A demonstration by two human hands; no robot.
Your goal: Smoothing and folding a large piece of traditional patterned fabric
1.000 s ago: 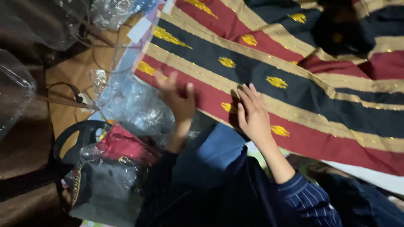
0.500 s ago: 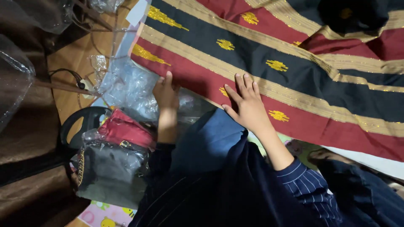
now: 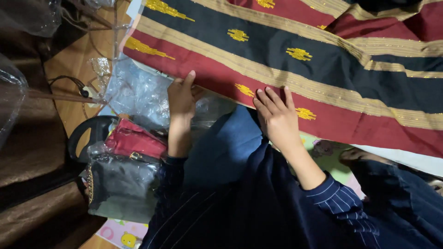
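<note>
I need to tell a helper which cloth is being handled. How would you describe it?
Spread across the upper right lies a long woven cloth; both hands, left hand and right hand, press its near edge. Red and black bands, tan stripes and small gold motifs distinguish it from the clear plastic bags.

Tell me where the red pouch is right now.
In the head view, the red pouch sits lower left, beside the left hand's wrist, atop a plastic-wrapped black bag.
</note>
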